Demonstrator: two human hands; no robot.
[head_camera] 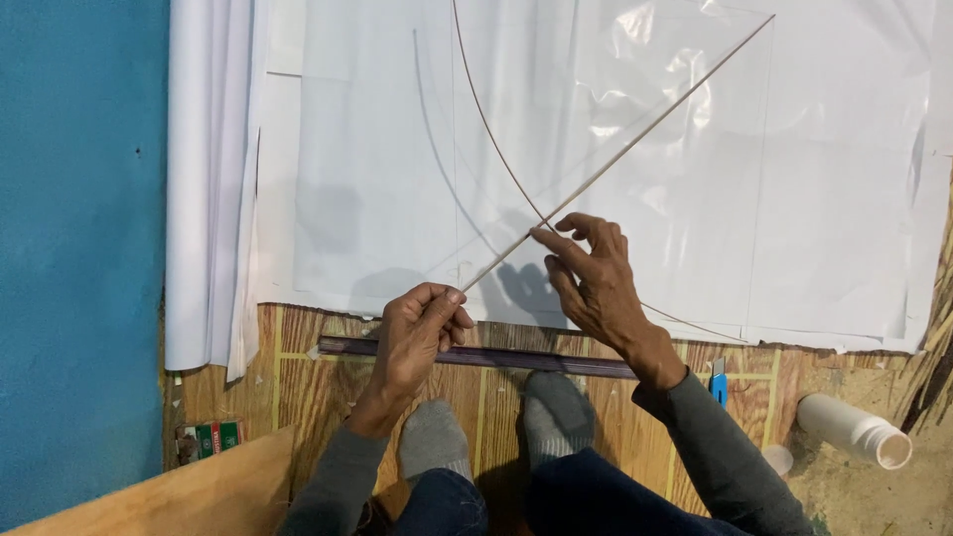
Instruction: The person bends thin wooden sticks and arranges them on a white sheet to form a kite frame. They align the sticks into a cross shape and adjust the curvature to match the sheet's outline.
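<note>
My left hand (422, 333) pinches the near end of a long thin straight stick (635, 144) that runs up and right across the white paper sheets (377, 179). My right hand (596, 283) touches the same stick a little farther along with thumb and forefinger, its other fingers spread. A second thin stick (486, 124), bowed into a curve, crosses under the straight one near my right hand. Both lie over a clear plastic film (695, 79) on the paper.
A dark metal ruler (496, 355) lies on the wood-patterned floor in front of my grey-socked feet (496, 422). A blue utility knife (718, 382) and a white plastic bottle (854, 429) lie at right. A blue wall (79, 248), a small green box (210, 437) and a wooden board (169, 496) are at left.
</note>
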